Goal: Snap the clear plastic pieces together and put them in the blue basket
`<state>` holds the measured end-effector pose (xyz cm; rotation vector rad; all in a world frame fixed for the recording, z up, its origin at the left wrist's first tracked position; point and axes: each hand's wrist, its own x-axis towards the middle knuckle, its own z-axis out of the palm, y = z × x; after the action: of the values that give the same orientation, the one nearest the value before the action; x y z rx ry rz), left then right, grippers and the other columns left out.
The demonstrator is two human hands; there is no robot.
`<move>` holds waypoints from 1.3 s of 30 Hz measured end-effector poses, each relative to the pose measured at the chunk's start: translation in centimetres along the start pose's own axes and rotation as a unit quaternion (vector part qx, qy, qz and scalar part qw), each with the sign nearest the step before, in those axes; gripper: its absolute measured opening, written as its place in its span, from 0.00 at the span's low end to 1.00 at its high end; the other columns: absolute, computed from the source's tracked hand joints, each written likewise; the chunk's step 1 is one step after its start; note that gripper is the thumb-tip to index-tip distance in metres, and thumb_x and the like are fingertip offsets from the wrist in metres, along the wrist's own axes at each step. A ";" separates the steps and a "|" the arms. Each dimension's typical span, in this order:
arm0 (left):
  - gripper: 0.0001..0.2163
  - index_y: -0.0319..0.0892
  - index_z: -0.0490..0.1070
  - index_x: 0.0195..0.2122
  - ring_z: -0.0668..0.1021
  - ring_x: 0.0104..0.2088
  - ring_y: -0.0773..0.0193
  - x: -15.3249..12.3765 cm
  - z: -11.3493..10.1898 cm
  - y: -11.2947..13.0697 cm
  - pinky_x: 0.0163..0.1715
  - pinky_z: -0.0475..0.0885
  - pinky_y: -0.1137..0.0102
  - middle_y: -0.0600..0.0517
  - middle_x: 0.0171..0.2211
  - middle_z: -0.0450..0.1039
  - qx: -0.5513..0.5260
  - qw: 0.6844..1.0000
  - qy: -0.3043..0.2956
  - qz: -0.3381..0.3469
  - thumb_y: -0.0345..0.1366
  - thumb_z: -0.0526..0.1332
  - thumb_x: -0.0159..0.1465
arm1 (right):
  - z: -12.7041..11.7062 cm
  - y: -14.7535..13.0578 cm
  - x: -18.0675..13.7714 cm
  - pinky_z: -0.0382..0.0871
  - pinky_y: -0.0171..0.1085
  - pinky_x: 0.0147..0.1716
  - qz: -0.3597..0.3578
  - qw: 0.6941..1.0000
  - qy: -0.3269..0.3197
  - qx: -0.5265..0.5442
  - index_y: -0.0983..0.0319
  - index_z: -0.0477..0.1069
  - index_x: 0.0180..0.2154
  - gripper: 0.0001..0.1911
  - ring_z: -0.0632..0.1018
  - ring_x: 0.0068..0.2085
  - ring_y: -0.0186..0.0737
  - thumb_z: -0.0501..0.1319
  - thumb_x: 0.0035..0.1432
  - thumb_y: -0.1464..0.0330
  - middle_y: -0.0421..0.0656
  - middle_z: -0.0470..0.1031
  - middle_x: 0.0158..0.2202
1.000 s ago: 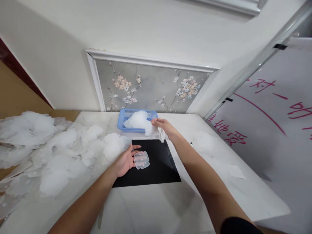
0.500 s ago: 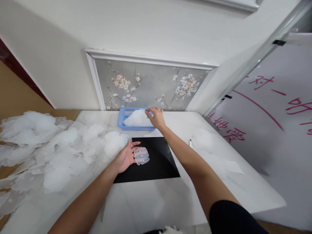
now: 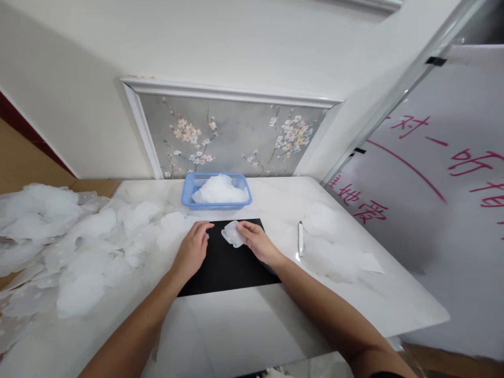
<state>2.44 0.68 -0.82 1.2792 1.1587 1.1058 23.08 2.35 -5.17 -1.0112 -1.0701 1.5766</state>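
A small translucent plastic piece (image 3: 233, 234) sits at the far edge of a black mat (image 3: 228, 262) on the white table. My right hand (image 3: 258, 242) pinches its right side with curled fingers. My left hand (image 3: 192, 251) rests palm down on the mat's left edge, its fingers bent and close to the piece but apart from it. Behind the mat stands a blue basket (image 3: 188, 194) heaped with white translucent pieces.
A big pile of white translucent sheets (image 3: 79, 247) covers the table's left side. A smaller heap (image 3: 328, 247) lies to the right, with a white pen-like tool (image 3: 300, 239) beside it. A white board with red writing (image 3: 433, 178) leans at the right.
My right hand came back from the blue basket to the mat and took hold of the plastic piece. The piece shifted away from my left hand, toward the mat's far edge.
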 end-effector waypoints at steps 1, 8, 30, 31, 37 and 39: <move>0.09 0.47 0.75 0.38 0.62 0.62 0.47 0.1 -0.3 -0.1 0.62 0.55 0.58 0.45 0.50 0.70 0.046 0.999 0.005 0.022 0.28 0.64 0.57 | -0.5 -0.1 0.4 0.71 0.40 0.38 0.037 0.998 -0.003 0.052 0.61 0.72 0.34 0.16 0.77 0.34 0.40 0.67 0.51 0.55 0.42 0.76 0.32; 0.09 0.48 0.75 0.28 0.62 0.57 0.37 0.9 -1.4 -1.3 0.63 0.41 0.49 0.43 0.43 0.72 0.247 0.965 -0.011 0.084 0.26 0.67 0.50 | -2.7 -0.6 0.6 0.74 0.41 0.41 0.161 0.971 -0.029 0.173 0.63 0.72 0.39 0.17 0.80 0.37 0.40 0.57 0.63 0.56 0.47 0.78 0.34; 0.15 0.44 0.63 0.33 0.78 0.31 0.62 -0.3 1.0 -0.8 0.35 0.75 0.64 0.54 0.30 0.74 -0.036 0.988 -0.034 -0.146 0.49 0.62 0.57 | -2.5 -0.8 0.0 0.74 0.39 0.42 0.129 0.975 -0.039 0.177 0.63 0.74 0.38 0.12 0.80 0.37 0.39 0.67 0.56 0.62 0.45 0.79 0.35; 0.15 0.43 0.63 0.33 0.79 0.31 0.62 -0.2 0.9 -0.8 0.36 0.75 0.64 0.53 0.31 0.75 -0.060 0.984 -0.043 -0.164 0.48 0.64 0.56 | -2.4 -0.8 -0.1 0.74 0.39 0.42 0.125 0.976 -0.036 0.175 0.63 0.75 0.37 0.11 0.80 0.37 0.39 0.68 0.54 0.64 0.44 0.79 0.35; 0.12 0.42 0.66 0.42 0.81 0.36 0.60 0.1 0.3 -0.2 0.41 0.75 0.62 0.48 0.38 0.77 -0.157 0.960 -0.065 -0.221 0.38 0.64 0.59 | -2.5 -0.7 -0.2 0.74 0.40 0.42 0.102 0.982 -0.015 0.155 0.61 0.74 0.34 0.15 0.79 0.38 0.39 0.73 0.43 0.68 0.42 0.78 0.36; 0.11 0.41 0.67 0.44 0.81 0.37 0.58 0.2 0.1 0.0 0.41 0.75 0.62 0.46 0.39 0.78 -0.175 0.954 -0.068 -0.234 0.38 0.61 0.62 | -2.6 -0.7 -0.2 0.74 0.41 0.43 0.094 0.985 -0.016 0.145 0.61 0.74 0.34 0.15 0.79 0.38 0.40 0.73 0.43 0.68 0.42 0.78 0.36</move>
<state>2.60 0.85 -0.83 0.7413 1.0340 0.8077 25.78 2.70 -5.22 -0.9093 -0.7551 1.8443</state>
